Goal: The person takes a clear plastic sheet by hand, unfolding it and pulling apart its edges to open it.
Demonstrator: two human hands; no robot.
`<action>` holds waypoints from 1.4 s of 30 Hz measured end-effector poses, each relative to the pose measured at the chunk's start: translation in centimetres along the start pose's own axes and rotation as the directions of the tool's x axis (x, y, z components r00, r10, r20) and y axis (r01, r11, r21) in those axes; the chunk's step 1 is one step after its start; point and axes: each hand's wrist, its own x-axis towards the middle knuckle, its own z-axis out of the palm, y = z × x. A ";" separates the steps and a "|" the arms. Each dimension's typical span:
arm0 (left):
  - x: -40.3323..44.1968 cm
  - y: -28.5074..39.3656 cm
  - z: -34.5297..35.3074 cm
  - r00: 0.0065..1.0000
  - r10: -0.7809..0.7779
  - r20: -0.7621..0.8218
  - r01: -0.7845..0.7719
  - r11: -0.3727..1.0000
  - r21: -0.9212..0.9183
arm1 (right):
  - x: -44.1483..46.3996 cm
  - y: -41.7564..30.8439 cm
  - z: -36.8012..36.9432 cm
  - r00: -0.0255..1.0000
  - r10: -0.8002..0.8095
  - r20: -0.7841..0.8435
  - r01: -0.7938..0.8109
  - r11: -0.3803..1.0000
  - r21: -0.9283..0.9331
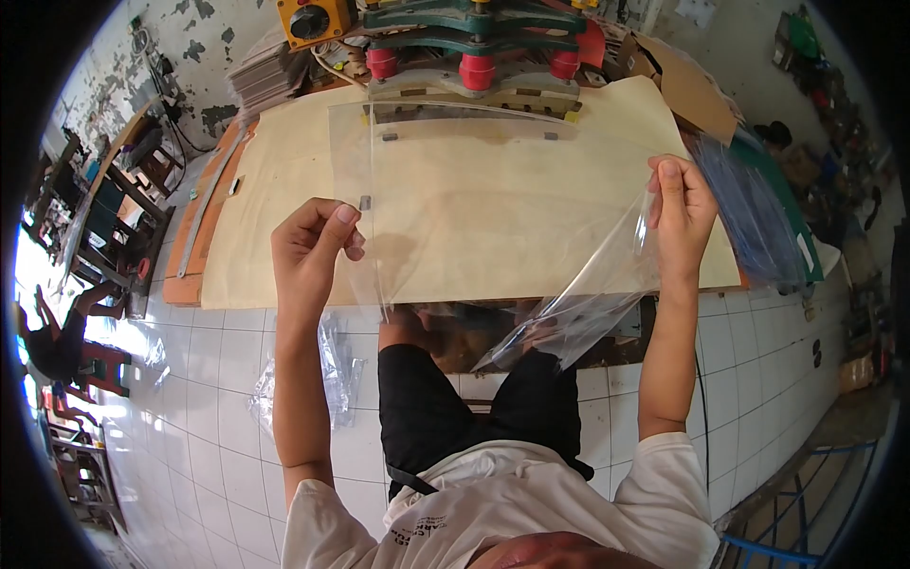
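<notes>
A clear plastic sheet [592,280] spans the space between my two hands, sagging in folds at its lower right, over the table edge and my lap. My left hand [313,242] is closed in a pinch at the sheet's left side. Thumb and fingers of my right hand [684,204] are pinched on its right corner, which is drawn up into creases. Beneath the sheet lies a large cream board [275,199] on the table. Small dark grey pads [551,137] show near the press, and another grey pad [365,202] is beside my left fingertips.
A green press with red springs [477,72] stands at the back, beside a yellow control box [316,21]. A metal ruler [204,213] lies at left. Clear sheets [758,223] are piled at right, near a cardboard box [687,90]. Plastic scraps [336,375] lie on the floor.
</notes>
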 end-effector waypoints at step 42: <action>-1.1 4.6 3.8 0.967 0.184 0.179 -0.211 0.966 0.149 | -0.6 -6.3 2.4 0.836 -0.389 0.386 0.529 0.758 -0.382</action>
